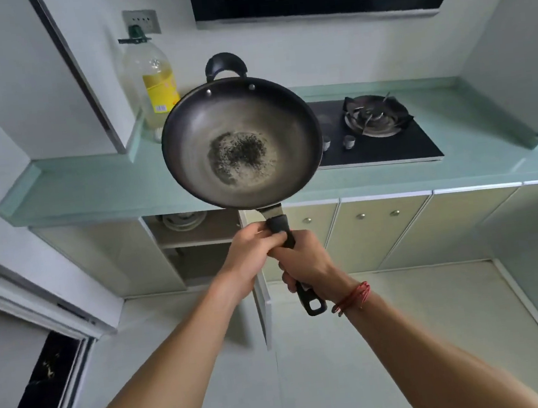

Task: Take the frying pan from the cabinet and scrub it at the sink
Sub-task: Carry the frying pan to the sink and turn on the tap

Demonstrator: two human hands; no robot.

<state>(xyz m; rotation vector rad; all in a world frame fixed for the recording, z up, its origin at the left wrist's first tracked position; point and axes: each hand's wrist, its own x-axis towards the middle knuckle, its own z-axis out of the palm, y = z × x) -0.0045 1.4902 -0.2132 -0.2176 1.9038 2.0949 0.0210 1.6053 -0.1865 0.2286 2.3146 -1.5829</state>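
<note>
You hold the frying pan [251,116] up in the air in front of you, its bowl tipped toward you so the inside shows. It hangs over the front edge of the pale green countertop [93,189], above the open cabinet [195,244]. A dark, burnt-looking patch [239,155] sits in the middle of the pan's grey inside. A short black helper handle [225,62] sticks up at the far rim.

Both of your hands are on the long black handle [279,225]. Your left hand [249,252] is curled around it close to the bowl. Your right hand [307,263] is wrapped around it just behind, the two hands touching, and the looped handle end pokes out below your right palm. A red string bracelet [353,296] circles your right wrist.

Under the counter, the cabinet door [262,297] stands swung out toward you, and some dishes [183,220] lie on the upper shelf inside. To the right are closed cream cabinet doors [380,232] with round knobs.

On the counter, a large oil bottle [153,83] with a yellow label stands at the back left, and a black gas hob [388,151] with one visible burner [376,114] lies to the right of the pan. A range hood [323,8] hangs above it.
</note>
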